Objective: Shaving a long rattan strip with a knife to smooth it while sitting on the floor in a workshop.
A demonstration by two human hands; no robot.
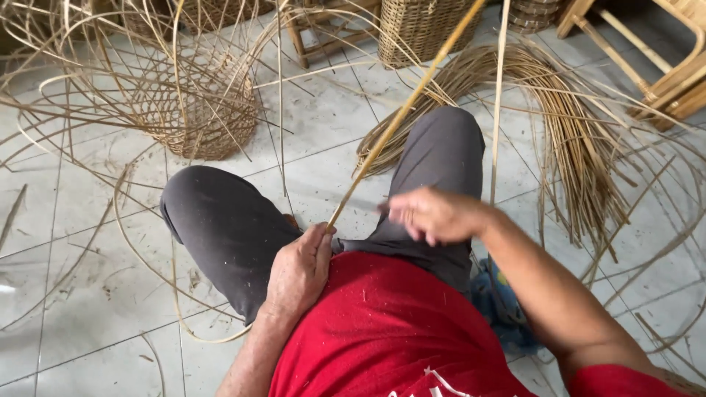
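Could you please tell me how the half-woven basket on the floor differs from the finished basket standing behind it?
The half-woven round cane basket lies tipped on the tiled floor; the finished tan wicker basket stands upright. The half-woven one has long loose strands sprouting from it and an open, see-through weave; the finished one is tightly woven with none. Both are of pale tan cane.

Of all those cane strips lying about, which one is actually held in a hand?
The long straight cane rising from the left hand, gripped at its lower end. The other strips lie loose on the floor.
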